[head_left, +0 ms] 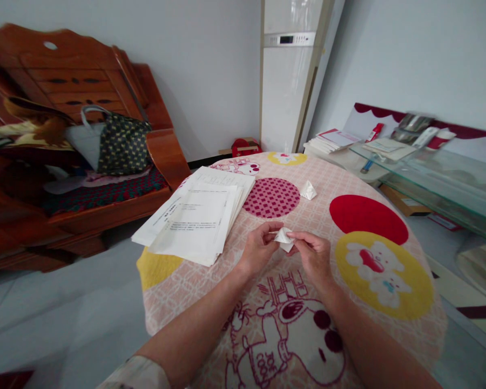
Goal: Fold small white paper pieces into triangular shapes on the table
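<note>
Between my two hands, above the middle of the round table, is a small piece of folded white paper (284,237). My left hand (261,246) pinches its left side, with the thumb and fingers closed on it. From the right, my right hand (312,253) grips the other edge between thumb and fingers. Farther back on the cloth sits a second small folded white paper (308,190), standing up in peaks. To the left of my left hand lies a stack of printed paper sheets (194,221), spread a little unevenly.
The patterned tablecloth (372,213) covers the round table. At right stands a glass-topped cabinet (449,175) holding papers, a red bottle and a metal pot. A wooden bench (162,156) with bags (123,143) is at left; a tall white air conditioner (287,92) stands behind.
</note>
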Motion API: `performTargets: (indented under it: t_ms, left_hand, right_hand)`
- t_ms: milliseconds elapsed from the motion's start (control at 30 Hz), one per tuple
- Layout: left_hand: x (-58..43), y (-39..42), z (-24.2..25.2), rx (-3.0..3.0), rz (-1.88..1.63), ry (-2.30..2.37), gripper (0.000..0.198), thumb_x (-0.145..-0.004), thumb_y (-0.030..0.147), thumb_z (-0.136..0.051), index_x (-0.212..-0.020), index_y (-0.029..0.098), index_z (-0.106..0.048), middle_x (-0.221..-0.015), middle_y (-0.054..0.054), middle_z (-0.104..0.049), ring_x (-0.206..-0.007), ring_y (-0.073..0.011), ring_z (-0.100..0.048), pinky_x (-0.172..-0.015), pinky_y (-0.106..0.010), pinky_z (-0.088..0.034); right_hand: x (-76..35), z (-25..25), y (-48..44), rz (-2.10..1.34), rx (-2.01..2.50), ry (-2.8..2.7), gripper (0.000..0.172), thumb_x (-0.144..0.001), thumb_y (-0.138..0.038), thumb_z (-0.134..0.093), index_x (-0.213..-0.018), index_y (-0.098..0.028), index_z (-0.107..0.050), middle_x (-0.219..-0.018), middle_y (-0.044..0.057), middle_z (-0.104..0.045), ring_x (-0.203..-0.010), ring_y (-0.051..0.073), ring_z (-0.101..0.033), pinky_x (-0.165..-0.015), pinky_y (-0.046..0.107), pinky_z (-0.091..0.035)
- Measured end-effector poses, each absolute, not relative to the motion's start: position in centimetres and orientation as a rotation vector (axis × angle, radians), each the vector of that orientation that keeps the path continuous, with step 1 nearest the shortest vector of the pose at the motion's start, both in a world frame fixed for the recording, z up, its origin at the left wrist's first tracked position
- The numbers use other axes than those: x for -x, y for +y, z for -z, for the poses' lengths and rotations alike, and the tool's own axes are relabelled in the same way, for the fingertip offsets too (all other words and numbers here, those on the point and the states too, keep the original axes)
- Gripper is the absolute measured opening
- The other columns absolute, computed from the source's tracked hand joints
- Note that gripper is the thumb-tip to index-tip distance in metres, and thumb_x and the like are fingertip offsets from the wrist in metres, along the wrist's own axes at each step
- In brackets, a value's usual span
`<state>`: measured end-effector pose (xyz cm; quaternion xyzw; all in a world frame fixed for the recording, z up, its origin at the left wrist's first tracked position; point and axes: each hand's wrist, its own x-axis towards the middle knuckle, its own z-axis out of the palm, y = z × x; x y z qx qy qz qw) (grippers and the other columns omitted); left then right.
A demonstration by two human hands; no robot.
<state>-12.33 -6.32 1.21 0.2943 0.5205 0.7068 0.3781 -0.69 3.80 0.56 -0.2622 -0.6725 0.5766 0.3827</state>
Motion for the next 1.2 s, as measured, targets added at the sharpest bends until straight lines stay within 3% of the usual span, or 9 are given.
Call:
performTargets:
  t_ms: [133, 233, 333, 633, 867, 1033, 1200]
  left_hand:
    - [12.5, -6.4, -1.6, -0.639, -1.845, 1.242, 0.04, -0.071, 0.023, -0.073, -0.109, 0.016, -0.07, -0.104, -0.008, -0.073, -0.091, -0.0184, -0.067, -0.084, -0.031, -0.053]
    - [12.8, -6.4, -1.5, -0.6, -1.786, 1.251, 0.034, -0.079, 0.042, -0.072, -0.095, 0.013, -0.074, -0.088, -0.008, -0.072, -0.078, -0.0167, -0.065, -0.076, -0.03, -0.052]
    - [13.1, -6.5, -1.2, -0.607, -1.7, 1.239, 0.042, -0.074, 0.053, -0.078, -0.079, 0.012, -0.073, -0.073, -0.005, -0.068, -0.065, -0.0136, -0.061, -0.068, -0.027, -0.05]
    - [13.4, -6.5, -0.9, -0.44, -1.706, 1.233, 0.043, -0.055, 0.046, -0.093, -0.068, 0.011, -0.073, -0.063, -0.004, -0.066, -0.056, -0.0101, -0.056, -0.058, -0.024, -0.045]
    - [13.8, -6.5, -1.0, -0.433, -1.731, 1.264, 0.04, -0.054, 0.043, -0.092, -0.068, 0.011, -0.073, -0.065, -0.005, -0.069, -0.058, -0.0128, -0.06, -0.062, -0.027, -0.047]
    - [13.8, -6.6, -1.2, -0.48, -1.754, 1.281, 0.035, -0.059, 0.041, -0.089, -0.063, 0.011, -0.071, -0.062, -0.005, -0.069, -0.056, -0.0123, -0.059, -0.06, -0.026, -0.045]
    - [13.7, -6.7, -1.3, -0.503, -1.724, 1.355, 0.032, -0.061, 0.038, -0.086, -0.062, 0.012, -0.069, -0.059, -0.003, -0.067, -0.05, -0.0103, -0.053, -0.053, -0.024, -0.038]
  right_hand:
    - [0.5, -0.7, 3.8, -1.339, 0.621, -1.794, 0.021, -0.077, -0.021, -0.06, -0.079, -0.023, -0.08, -0.063, 0.001, -0.072, -0.052, 0.016, -0.063, -0.052, 0.027, -0.049]
    - [0.4, -0.7, 3.8, -1.309, 0.511, -1.851, 0.022, -0.08, -0.022, -0.058, -0.078, -0.024, -0.08, -0.066, 0.001, -0.072, -0.055, 0.015, -0.062, -0.054, 0.027, -0.048]
    - [0.4, -0.8, 3.7, -1.288, 0.406, -1.89, 0.024, -0.083, -0.023, -0.057, -0.074, -0.024, -0.079, -0.064, 0.001, -0.069, -0.058, 0.015, -0.061, -0.056, 0.027, -0.047]
    - [0.4, -0.9, 3.6, -1.222, 0.334, -1.948, 0.025, -0.085, -0.024, -0.058, -0.072, -0.025, -0.079, -0.066, 0.002, -0.069, -0.064, 0.017, -0.063, -0.059, 0.028, -0.049]
    - [0.3, -1.2, 3.6, -1.545, 0.584, -1.742, 0.025, -0.084, -0.031, -0.064, -0.099, -0.02, -0.079, -0.077, 0.004, -0.076, -0.062, 0.018, -0.068, -0.057, 0.03, -0.057]
    - [0.7, -0.8, 3.8, -1.871, 0.597, -1.672, 0.033, -0.085, -0.048, -0.066, -0.078, -0.016, -0.072, -0.064, 0.005, -0.071, -0.052, 0.019, -0.067, -0.046, 0.029, -0.056]
    - [0.6, -0.9, 3.5, -1.937, 0.621, -1.738, 0.035, -0.082, -0.05, -0.07, -0.071, -0.017, -0.067, -0.056, 0.002, -0.066, -0.047, 0.019, -0.067, -0.043, 0.026, -0.053]
